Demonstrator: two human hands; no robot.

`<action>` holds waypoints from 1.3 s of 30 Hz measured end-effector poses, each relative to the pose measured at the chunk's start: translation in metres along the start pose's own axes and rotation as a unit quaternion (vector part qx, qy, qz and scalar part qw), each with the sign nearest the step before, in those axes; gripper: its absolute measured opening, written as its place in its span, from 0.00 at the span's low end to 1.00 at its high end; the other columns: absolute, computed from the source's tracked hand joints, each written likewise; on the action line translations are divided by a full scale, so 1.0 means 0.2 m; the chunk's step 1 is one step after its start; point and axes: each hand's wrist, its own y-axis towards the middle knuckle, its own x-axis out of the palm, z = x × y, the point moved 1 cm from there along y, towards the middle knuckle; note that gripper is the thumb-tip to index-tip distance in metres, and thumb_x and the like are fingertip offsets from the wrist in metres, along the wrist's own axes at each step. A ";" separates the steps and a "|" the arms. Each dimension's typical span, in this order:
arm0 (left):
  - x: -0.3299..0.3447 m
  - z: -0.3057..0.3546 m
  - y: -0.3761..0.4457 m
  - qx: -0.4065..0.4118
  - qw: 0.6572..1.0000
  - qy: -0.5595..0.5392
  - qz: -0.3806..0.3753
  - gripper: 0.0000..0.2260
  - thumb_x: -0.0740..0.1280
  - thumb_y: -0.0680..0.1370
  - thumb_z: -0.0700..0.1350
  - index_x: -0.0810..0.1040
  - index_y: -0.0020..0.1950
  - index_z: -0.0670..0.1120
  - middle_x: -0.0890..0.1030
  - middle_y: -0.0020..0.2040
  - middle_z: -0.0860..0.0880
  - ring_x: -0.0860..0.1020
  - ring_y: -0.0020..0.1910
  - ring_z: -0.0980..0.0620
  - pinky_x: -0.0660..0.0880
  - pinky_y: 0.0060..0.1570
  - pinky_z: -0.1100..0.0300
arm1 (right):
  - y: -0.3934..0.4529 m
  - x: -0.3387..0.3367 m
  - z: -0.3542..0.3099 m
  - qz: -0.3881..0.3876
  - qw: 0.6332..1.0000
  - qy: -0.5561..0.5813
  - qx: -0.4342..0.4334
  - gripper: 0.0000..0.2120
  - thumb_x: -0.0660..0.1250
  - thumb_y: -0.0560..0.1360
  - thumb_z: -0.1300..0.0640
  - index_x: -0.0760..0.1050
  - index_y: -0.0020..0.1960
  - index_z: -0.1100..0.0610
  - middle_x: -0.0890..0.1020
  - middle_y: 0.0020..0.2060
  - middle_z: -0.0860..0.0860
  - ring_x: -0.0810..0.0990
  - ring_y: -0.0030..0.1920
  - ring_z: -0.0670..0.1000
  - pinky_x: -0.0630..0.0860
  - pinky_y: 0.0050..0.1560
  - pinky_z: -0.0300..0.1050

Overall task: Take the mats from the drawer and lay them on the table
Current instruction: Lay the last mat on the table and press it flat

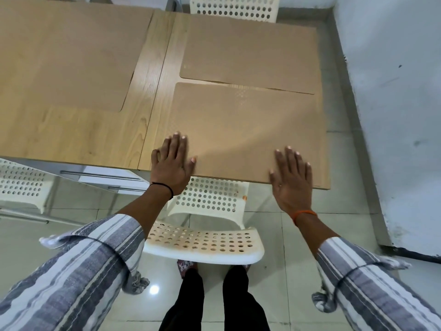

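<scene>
Wood-grain surface point(78, 130), split by one straight seam, carries three tan mats with rounded corners. The nearest mat point(241, 130) lies right of the seam, its near edge level with the surface's near edge and its far edge just beside the second mat point(248, 51), with a thin wedge of wood showing between them. The third mat point(62, 53) lies left of the seam, well apart. Both hands press flat on the nearest mat with fingers spread, gripping nothing: the left hand point(172, 163) at its near left corner, the right hand point(292, 180) at its near edge. Three white perforated plastic chairs stand around; one chair point(205, 225) sits below that near edge. Glossy tiled floor point(286, 235) lies open right of it.
</scene>
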 end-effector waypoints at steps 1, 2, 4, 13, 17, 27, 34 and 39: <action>0.00 0.00 0.00 0.001 1.000 0.002 -0.002 0.29 0.46 0.82 0.59 0.46 0.80 0.49 0.49 0.80 0.48 0.50 0.78 0.45 0.54 0.71 0.45 | 0.00 -0.02 0.03 -0.005 1.000 0.002 0.008 0.29 0.47 0.82 0.41 0.52 0.80 0.48 0.55 0.80 0.51 0.56 0.79 0.57 0.56 0.75 0.61; -0.01 0.00 0.01 0.002 1.000 0.004 -0.003 0.29 0.46 0.82 0.59 0.47 0.80 0.49 0.49 0.80 0.48 0.51 0.78 0.45 0.54 0.70 0.45 | 0.00 -0.04 0.03 -0.009 1.000 0.001 0.016 0.29 0.47 0.81 0.42 0.54 0.80 0.49 0.57 0.79 0.52 0.57 0.78 0.57 0.57 0.75 0.62; -0.03 -0.01 0.02 0.001 1.000 0.006 -0.013 0.30 0.46 0.81 0.60 0.49 0.80 0.48 0.51 0.80 0.47 0.52 0.78 0.45 0.55 0.70 0.44 | 0.04 -0.07 -0.03 -0.012 0.999 0.006 0.034 0.29 0.48 0.81 0.42 0.59 0.78 0.53 0.62 0.77 0.55 0.61 0.75 0.60 0.58 0.74 0.62; -0.34 -0.25 0.09 -0.028 0.969 -0.216 0.111 0.21 0.56 0.79 0.58 0.74 0.66 0.48 0.74 0.66 0.49 0.71 0.65 0.48 0.65 0.62 0.51 | 0.34 -0.33 -0.78 0.041 0.978 0.202 -0.034 0.16 0.62 0.79 0.52 0.73 0.66 0.56 0.77 0.62 0.53 0.76 0.59 0.56 0.74 0.53 0.52; -0.46 -0.71 0.19 -0.088 0.924 -0.352 0.122 0.17 0.58 0.78 0.57 0.82 0.48 0.49 0.84 0.42 0.53 0.82 0.42 0.51 0.78 0.46 0.54 | 0.51 -0.33 -1.29 -0.004 0.956 0.289 -0.053 0.15 0.63 0.79 0.55 0.73 0.65 0.54 0.78 0.61 0.48 0.79 0.56 0.50 0.76 0.51 0.47; -0.57 -1.99 0.57 -0.184 0.905 -0.370 0.099 0.15 0.63 0.78 0.46 0.76 0.64 0.42 0.78 0.62 0.44 0.78 0.58 0.46 0.71 0.54 0.58 | 0.96 -0.07 -2.39 -0.104 0.898 0.402 0.148 0.30 0.65 0.78 0.55 0.58 0.77 0.56 0.63 0.74 0.55 0.66 0.72 0.57 0.66 0.71 0.50; -0.63 -2.20 0.85 -0.213 0.905 -0.367 0.020 0.30 0.64 0.78 0.50 0.61 0.76 0.41 0.66 0.74 0.42 0.65 0.72 0.42 0.67 0.67 0.49 | 1.22 -0.06 -2.55 -0.116 0.900 0.362 0.211 0.32 0.65 0.78 0.55 0.55 0.78 0.57 0.60 0.75 0.55 0.60 0.74 0.58 0.64 0.71 0.52; -0.67 -2.22 0.97 -0.219 0.902 -0.372 -0.005 0.30 0.65 0.77 0.50 0.61 0.76 0.40 0.64 0.74 0.42 0.70 0.68 0.42 0.68 0.60 0.54 | 1.31 -0.04 -2.55 -0.116 0.888 0.350 0.274 0.35 0.67 0.76 0.52 0.56 0.78 0.56 0.61 0.74 0.55 0.62 0.72 0.61 0.71 0.67 0.60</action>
